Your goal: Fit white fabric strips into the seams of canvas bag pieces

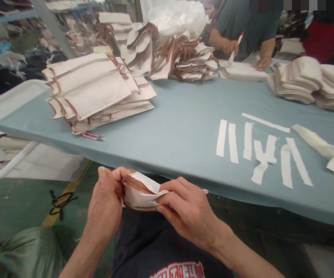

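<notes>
Both hands grip one white fabric piece with brown edging [144, 199], held in front of my body just off the table's near edge. My left hand [106, 200] pinches its left end. At the right end, the fingers and thumb of my right hand [188, 210] close on the cloth. Between the hands the piece gapes, showing a brown strip inside; its exact kind is unclear. On the table beyond lies a stack of similar white pieces with brown edges [94, 87]. Pink-handled thread snips [93, 136] rest by that stack.
White strips [233, 143] and a twisted cream cloth band [317, 141] lie on the blue-covered table [181, 127]. Folded white stacks [296, 79] stand at the back right. Across the table, a person [248, 31] holds a marker-like tool. A green sack [29, 251] sits on the floor.
</notes>
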{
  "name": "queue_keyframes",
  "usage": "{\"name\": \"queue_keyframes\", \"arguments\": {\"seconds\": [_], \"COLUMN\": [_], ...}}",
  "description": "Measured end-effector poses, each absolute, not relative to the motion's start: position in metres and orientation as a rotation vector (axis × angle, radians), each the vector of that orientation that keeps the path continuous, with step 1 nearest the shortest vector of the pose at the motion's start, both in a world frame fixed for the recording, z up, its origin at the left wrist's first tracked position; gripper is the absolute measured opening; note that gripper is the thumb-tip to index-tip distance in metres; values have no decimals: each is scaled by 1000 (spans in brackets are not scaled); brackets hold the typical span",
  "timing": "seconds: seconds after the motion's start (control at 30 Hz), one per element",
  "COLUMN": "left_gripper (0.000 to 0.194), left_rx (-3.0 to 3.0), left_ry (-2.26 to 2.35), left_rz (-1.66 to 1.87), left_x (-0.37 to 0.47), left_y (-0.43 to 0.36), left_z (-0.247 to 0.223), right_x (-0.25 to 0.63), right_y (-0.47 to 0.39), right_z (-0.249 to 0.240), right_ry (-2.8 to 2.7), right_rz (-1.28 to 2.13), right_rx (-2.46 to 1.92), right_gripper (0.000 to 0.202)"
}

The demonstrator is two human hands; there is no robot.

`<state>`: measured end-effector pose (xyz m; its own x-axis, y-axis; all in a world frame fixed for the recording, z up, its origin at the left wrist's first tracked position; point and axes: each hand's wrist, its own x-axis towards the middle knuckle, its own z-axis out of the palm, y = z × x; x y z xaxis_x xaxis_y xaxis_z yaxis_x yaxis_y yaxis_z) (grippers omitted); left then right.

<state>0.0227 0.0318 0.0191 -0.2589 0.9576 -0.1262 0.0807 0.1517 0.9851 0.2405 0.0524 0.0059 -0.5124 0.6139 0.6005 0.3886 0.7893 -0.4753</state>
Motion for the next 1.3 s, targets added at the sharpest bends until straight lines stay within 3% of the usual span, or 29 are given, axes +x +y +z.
{"name": "queue_keyframes", "arguments": {"seconds": [0.17,0.3,0.6,1.03,1.3], "left_gripper": [39,32,22,35,28], "left_rx": [1156,1207,1333,1094,1165], "left_ry": [1291,1284,1321,1257,1305], "left_rz": [1033,1026,1146,1154,1197], "left_x": [5,8,13,11,13], "left_y": [21,20,20,9,12], "left_z": [31,31,26,8,12], "right_x": [246,254,243,215,217], "right_y": [54,51,52,55,58], "right_z": [5,8,67,61,63], "right_ry": [-2184,-2116,-1639,-1735,-1874], "right_rz": [423,711,1586,1418,1087], "right_rx": [-751,-743,-973,-1197,-1074], "right_gripper": [28,21,24,24,18]}}
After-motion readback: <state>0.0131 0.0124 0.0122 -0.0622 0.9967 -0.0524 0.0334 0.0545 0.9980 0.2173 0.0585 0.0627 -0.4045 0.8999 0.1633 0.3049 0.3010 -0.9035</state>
